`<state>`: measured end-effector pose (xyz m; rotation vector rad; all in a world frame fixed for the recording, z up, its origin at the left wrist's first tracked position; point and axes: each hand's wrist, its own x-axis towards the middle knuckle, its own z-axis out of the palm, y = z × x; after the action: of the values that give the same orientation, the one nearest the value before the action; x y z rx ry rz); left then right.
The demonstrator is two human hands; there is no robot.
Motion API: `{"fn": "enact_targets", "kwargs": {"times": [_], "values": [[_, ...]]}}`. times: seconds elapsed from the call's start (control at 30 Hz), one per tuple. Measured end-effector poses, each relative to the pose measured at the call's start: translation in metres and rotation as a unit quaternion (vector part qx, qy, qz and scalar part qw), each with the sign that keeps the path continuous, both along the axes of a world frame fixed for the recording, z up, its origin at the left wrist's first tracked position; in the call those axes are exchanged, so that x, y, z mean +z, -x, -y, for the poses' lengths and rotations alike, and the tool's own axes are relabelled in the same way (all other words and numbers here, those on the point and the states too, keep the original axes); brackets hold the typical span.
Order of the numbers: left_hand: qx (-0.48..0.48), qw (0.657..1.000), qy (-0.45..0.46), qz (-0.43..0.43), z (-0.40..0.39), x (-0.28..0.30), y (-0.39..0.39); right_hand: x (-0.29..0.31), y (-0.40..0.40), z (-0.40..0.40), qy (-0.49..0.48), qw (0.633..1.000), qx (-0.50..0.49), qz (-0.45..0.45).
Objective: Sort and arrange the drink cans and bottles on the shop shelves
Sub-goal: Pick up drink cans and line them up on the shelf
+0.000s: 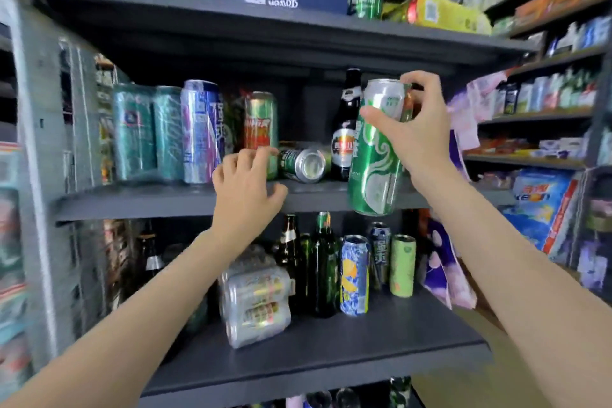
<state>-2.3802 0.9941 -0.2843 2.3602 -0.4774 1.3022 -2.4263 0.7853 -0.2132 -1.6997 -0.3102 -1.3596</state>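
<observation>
1. Now the right hand (419,129) holds a tall green can (377,149) near its top, thumb in front and fingers curled behind.
2. It hangs tilted in the air, just in front of the middle shelf (172,199).
3. The left hand (246,190) holds nothing; its bent fingers reach for a fallen can (303,164) lying just past them.
4. Cans look smooth and slippery, and thin sides can dent.
5. Grab round the middle.
</observation>
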Motion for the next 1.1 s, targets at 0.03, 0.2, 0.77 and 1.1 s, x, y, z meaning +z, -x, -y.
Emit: {"fn": "enact_targets", "kwargs": {"times": [0.03,0.2,0.77,1.1], "values": [[0.019,0.999,-0.005,-0.035,-0.003,0.006,-0.004,0.009,-0.010,-0.003,0.018,1.000,-0.008,-0.003],[0.087,0.988,-0.049,-0.117,-0.009,0.007,-0.022,0.036,-0.056,-0.002,0.062,0.994,-0.072,-0.049],[0.134,0.981,-0.096,-0.100,-0.003,0.001,-0.033,-0.002,-0.070,0.015,0.083,0.941,-0.027,-0.327],[0.120,0.976,-0.102,-0.147,-0.005,0.006,-0.028,-0.031,-0.076,0.016,0.021,0.939,-0.125,-0.319]]}}
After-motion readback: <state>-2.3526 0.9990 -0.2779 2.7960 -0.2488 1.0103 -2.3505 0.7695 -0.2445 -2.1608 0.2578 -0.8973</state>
